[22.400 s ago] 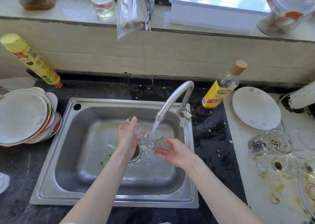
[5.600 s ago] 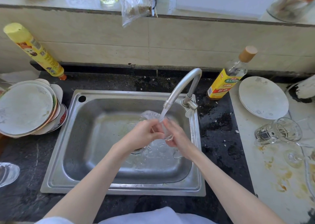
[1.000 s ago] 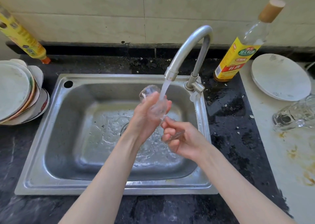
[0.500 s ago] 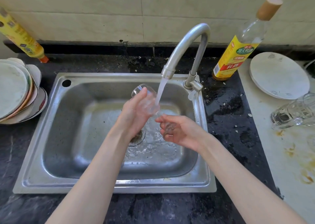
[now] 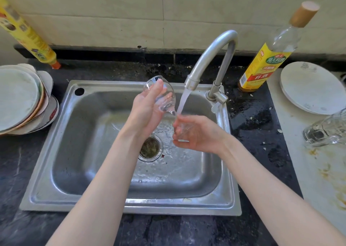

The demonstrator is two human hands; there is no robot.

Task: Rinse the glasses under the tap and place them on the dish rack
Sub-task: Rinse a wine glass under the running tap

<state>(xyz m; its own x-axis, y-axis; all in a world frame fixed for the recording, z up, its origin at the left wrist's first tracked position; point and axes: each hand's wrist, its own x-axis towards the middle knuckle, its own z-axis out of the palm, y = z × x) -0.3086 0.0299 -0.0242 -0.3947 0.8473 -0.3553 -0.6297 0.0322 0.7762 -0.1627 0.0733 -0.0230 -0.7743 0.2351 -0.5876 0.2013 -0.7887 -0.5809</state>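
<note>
A clear stemmed glass (image 5: 163, 95) lies tilted over the steel sink (image 5: 56, 152), its mouth pointing up and to the far left. My left hand (image 5: 147, 113) grips the bowl from the near side. My right hand (image 5: 200, 135) curls its fingers round the glass's foot, lower and to the right. Water runs from the curved tap (image 5: 211, 58) and its stream (image 5: 182, 103) lands by the stem, on my right fingers. A second glass (image 5: 325, 131) lies on its side on the right counter. No dish rack is in view.
A stack of plates (image 5: 18, 99) leans left of the sink. One white plate (image 5: 310, 88) lies at the back right, beside a yellow-labelled bottle (image 5: 267, 55). A yellow squeeze bottle (image 5: 28, 34) leans at the back left. Brown stains mark the right counter.
My left hand has raised the bowl up and to the left, out of the stream. The water now falls by the stem and on my right hand.
</note>
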